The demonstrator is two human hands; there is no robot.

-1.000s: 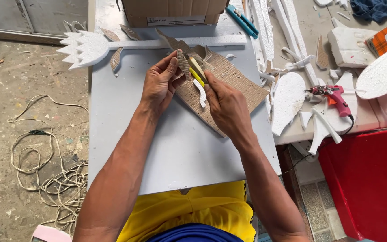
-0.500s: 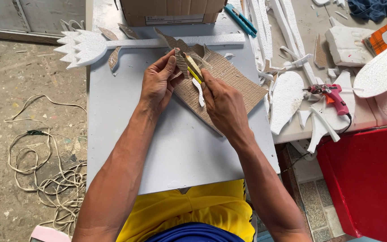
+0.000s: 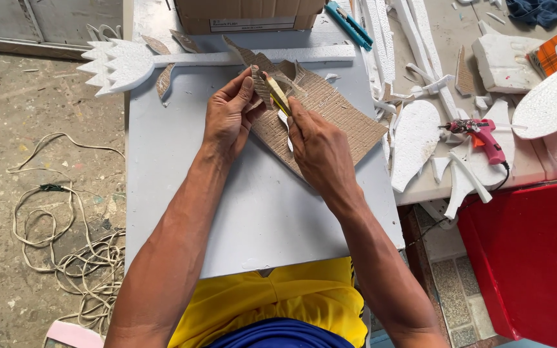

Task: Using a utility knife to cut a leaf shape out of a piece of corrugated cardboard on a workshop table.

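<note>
- Cardboard piece (image 3: pixel 260 84), small and leaf-shaped, sits pinched in the left hand (image 3: pixel 230 116) above the larger cardboard sheet (image 3: pixel 330 116) on the grey table (image 3: pixel 253 212).
- Right hand (image 3: pixel 317 148) grips a yellow utility knife (image 3: pixel 277 95), blade against the piece.
- Trimming looks partly done: cut cardboard leaves (image 3: pixel 162 80) already lie by the white foam cutout (image 3: pixel 120 64); this edge remains unfinished.

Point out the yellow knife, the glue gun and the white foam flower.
yellow knife (image 3: pixel 278 95), head view, on its yellow handle.
glue gun (image 3: pixel 483 136), head view, on its pink body.
white foam flower (image 3: pixel 118 64), head view, on the spiky head.
</note>
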